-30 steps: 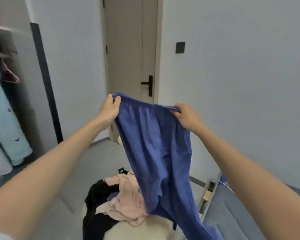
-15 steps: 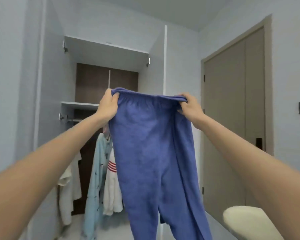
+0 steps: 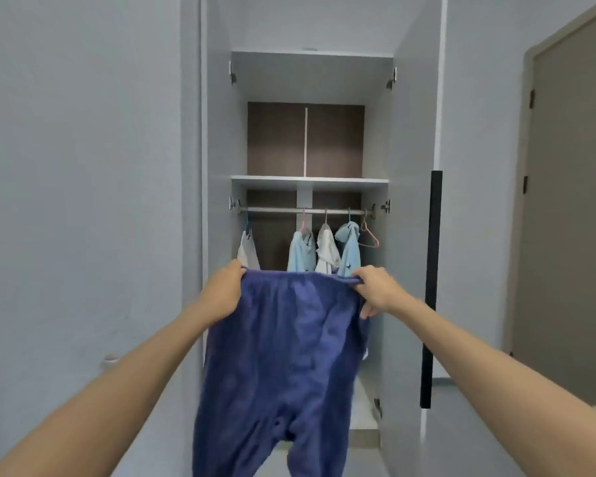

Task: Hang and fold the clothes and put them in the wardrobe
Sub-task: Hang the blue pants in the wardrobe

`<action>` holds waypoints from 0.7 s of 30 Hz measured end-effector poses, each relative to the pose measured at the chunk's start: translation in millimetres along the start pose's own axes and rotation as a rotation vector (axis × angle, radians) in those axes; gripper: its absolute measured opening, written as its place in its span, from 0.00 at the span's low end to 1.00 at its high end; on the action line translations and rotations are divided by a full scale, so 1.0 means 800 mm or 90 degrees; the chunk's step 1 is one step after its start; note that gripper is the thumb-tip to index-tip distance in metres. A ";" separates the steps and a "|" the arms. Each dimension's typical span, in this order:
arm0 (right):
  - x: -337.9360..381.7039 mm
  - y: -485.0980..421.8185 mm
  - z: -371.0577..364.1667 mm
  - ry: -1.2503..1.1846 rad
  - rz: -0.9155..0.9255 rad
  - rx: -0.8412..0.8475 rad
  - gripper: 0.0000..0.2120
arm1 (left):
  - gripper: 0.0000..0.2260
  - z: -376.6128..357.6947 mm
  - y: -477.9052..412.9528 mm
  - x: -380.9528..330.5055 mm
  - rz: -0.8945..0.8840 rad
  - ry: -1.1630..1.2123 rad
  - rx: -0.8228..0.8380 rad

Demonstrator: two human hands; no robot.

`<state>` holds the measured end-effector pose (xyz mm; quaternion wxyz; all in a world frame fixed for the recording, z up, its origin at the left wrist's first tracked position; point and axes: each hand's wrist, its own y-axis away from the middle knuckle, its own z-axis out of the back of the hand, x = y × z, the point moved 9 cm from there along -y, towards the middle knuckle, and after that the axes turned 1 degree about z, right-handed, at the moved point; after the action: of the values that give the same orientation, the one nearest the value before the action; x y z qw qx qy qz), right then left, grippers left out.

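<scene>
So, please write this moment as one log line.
left hand, right hand: hold blue trousers waistband | wardrobe open | pink hanger bare

The wardrobe [image 3: 310,77] stands open, and its rail [image 3: 276,210] runs from wall to wall. Just above the rail sits a white shelf [image 3: 308,182]. Five hangers hook over the rail. At the rail's left end hangs a pale garment [image 3: 248,251], apart from the others. From the rail's middle rightward, close together, hang a blue shirt [image 3: 301,251], a white top [image 3: 327,253] and a blue top [image 3: 349,249]. At the rail's right end hangs a bare pink hanger [image 3: 369,237].
</scene>
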<state>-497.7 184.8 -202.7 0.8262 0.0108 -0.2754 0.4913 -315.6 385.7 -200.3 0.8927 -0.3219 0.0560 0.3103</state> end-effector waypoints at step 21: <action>-0.048 -0.012 -0.037 -0.475 -0.177 -0.177 0.13 | 0.08 -0.049 0.042 0.062 0.379 0.588 0.172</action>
<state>-490.8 157.4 -243.0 0.7218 0.1132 -0.6154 0.2957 -291.9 407.2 -264.0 0.6827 -0.2777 0.5685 0.3654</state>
